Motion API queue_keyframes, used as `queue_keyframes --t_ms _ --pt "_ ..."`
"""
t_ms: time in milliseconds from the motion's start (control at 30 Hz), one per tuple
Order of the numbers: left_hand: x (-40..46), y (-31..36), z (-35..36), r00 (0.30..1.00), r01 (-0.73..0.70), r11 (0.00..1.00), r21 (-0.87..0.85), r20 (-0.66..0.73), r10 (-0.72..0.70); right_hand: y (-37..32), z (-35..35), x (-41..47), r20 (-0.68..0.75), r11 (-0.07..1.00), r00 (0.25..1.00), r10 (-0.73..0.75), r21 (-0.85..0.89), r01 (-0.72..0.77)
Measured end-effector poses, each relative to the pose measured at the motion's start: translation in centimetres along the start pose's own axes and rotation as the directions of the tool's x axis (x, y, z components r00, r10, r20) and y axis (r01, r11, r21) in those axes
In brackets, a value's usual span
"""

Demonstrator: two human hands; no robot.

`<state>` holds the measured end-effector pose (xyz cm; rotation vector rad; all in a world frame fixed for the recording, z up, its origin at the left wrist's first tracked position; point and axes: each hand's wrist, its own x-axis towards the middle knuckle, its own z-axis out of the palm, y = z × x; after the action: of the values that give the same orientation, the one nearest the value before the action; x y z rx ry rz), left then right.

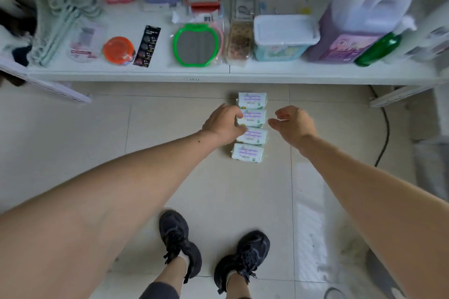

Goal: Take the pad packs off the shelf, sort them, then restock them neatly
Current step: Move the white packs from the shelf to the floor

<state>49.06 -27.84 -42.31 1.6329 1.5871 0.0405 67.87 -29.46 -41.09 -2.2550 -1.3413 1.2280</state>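
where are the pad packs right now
In the head view, four pad packs lie in a line on the floor tiles just below the white shelf, between the left hand and right hand.

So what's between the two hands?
The head view shows the left hand and right hand flanking the second pad pack in the floor row.

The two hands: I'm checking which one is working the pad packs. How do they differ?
The left hand touches the second pad pack in the floor row, fingers curled at its edge; the right hand hangs beside the row, touching nothing, fingers loosely spread. Both are bare and reach toward the same pack.
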Motion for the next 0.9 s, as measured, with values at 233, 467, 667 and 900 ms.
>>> queue_keyframes --t_ms 233,467,667,900 --pt "-8.2 5.4 -13.8 0.988 -0.070 0.981 -0.183 -0.150 0.042 -13.3 -6.5 -8.6 0.042 0.981 0.983 -0.178 -0.072 0.181" --pt "-16.0 7.4 -26.6 0.952 -0.152 0.954 -0.258 -0.296 0.072 -25.5 -9.9 -16.8 0.056 0.906 0.920 -0.389 -0.156 0.393" --pt "-21.5 6.7 -37.5 0.922 -0.219 0.937 -0.272 -0.371 0.108 -34.7 -10.1 -21.4 0.037 0.863 0.872 -0.488 -0.129 0.489" --pt "-25.4 3.5 -47.8 0.880 -0.256 0.943 -0.214 -0.455 0.136 -45.5 -9.0 -24.8 0.009 0.786 0.795 -0.606 -0.144 0.601"
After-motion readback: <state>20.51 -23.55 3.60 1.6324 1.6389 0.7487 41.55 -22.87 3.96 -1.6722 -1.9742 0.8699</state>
